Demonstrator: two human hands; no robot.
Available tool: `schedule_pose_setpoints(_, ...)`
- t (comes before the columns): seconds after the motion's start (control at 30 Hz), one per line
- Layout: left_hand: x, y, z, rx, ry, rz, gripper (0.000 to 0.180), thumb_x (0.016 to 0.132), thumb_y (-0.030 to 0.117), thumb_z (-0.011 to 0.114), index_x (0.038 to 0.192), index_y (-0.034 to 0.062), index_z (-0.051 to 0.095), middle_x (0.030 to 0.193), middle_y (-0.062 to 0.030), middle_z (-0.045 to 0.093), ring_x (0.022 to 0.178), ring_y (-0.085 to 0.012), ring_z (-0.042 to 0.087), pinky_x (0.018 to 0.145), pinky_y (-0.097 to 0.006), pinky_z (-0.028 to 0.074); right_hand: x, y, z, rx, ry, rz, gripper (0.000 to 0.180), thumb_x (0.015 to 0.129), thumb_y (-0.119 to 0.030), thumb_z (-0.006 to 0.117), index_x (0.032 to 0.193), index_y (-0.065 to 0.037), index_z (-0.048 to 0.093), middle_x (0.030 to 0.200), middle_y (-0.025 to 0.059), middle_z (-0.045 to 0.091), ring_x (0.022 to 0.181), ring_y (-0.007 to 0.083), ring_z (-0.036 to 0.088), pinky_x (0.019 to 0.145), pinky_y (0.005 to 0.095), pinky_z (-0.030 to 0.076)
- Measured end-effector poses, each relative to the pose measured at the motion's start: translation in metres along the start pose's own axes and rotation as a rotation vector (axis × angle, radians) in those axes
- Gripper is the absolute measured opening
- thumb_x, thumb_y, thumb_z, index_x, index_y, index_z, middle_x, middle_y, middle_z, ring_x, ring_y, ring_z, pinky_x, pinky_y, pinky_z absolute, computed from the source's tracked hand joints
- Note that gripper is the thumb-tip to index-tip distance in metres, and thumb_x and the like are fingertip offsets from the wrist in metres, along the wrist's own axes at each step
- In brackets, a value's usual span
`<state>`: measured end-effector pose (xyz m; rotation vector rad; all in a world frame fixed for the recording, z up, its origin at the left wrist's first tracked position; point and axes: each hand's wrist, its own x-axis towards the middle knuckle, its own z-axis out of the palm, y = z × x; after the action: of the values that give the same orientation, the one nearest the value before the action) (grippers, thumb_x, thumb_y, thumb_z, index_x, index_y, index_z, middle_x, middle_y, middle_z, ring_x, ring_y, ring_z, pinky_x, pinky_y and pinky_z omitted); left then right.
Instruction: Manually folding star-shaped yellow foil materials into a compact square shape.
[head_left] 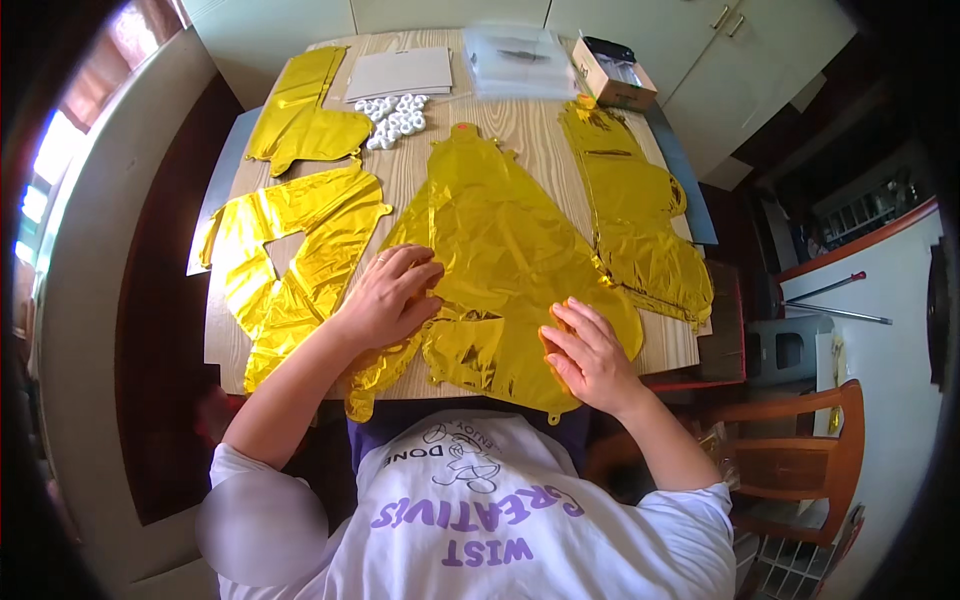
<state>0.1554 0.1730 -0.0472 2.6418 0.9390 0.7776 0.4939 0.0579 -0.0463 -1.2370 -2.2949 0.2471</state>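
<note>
A large flat gold foil balloon (500,235), uninflated and wide at its near end, lies across the middle of the table. My left hand (393,293) rests over its left edge, fingers loosely bent and apart from the thumb. On the near right part of the same balloon is my right hand (592,360), its fingers stretched out and touching the foil. Neither hand visibly grips anything. To the left lies another gold foil balloon (335,215) with a hole in it, crinkled and shiny. Beyond my right hand a third gold foil balloon (640,215) hangs slightly past the table's edge.
A further gold foil balloon (310,125) lies far left. Near it are small white ring-shaped pieces (397,122) and a grey flat pad (400,73). Clear plastic bags (518,65) and a cardboard box (615,78) stand at the back. A wooden chair (800,455) is at right.
</note>
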Motion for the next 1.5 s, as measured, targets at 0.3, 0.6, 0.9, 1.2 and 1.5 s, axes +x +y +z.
schedule_pose_setpoints(0.3,-0.003,-0.001,0.000,-0.002,-0.008,-0.018,0.050,0.087,0.026,0.075,0.129,0.0033,0.061,0.132,-0.0186,0.056,0.126,-0.0387,0.053,0.106,-0.048,0.043,-0.006,-0.006,-0.003,-0.058,-0.004,0.036,0.036,0.089,-0.019,0.074,0.122,-0.007,0.068,0.137,0.0157,0.059,0.134,0.0372,0.049,0.114,0.0533,0.036)
schedule_pose_setpoints(0.6,-0.003,-0.005,-0.001,-0.002,-0.009,-0.021,0.049,0.088,0.027,0.074,0.129,0.0038,0.061,0.132,-0.0179,0.056,0.125,-0.0379,0.053,0.106,-0.047,0.043,-0.003,-0.003,0.001,-0.061,-0.004,0.022,0.036,0.090,-0.021,0.073,0.122,-0.007,0.068,0.138,0.0151,0.059,0.134,0.0367,0.050,0.114,0.0532,0.036)
schedule_pose_setpoints(0.9,-0.003,-0.017,-0.009,-0.060,-0.043,0.020,0.046,0.088,0.019,0.074,0.129,0.0042,0.061,0.133,-0.0186,0.056,0.122,-0.0390,0.055,0.103,-0.047,0.046,0.002,0.002,0.000,-0.076,-0.013,-0.008,0.036,0.089,-0.022,0.073,0.122,-0.011,0.069,0.136,0.0137,0.059,0.130,0.0357,0.050,0.113,0.0502,0.037)
schedule_pose_setpoints(1.2,0.016,-0.010,-0.012,0.025,0.009,0.070,0.037,0.086,0.023,0.075,0.118,0.0045,0.066,0.129,-0.0175,0.058,0.121,-0.0380,0.055,0.103,-0.048,0.044,0.003,0.000,0.000,-0.063,0.007,0.007,0.036,0.087,-0.021,0.075,0.122,-0.011,0.069,0.135,0.0142,0.058,0.129,0.0365,0.050,0.112,0.0499,0.037)
schedule_pose_setpoints(1.5,0.052,-0.020,0.020,-0.024,-0.029,0.099,0.044,0.083,0.030,0.077,0.117,0.0069,0.063,0.124,-0.0163,0.059,0.119,-0.0373,0.055,0.100,-0.048,0.044,0.008,-0.001,-0.002,-0.071,-0.005,0.000,0.037,0.087,-0.022,0.075,0.123,-0.013,0.068,0.135,0.0139,0.058,0.130,0.0359,0.049,0.112,0.0498,0.038)
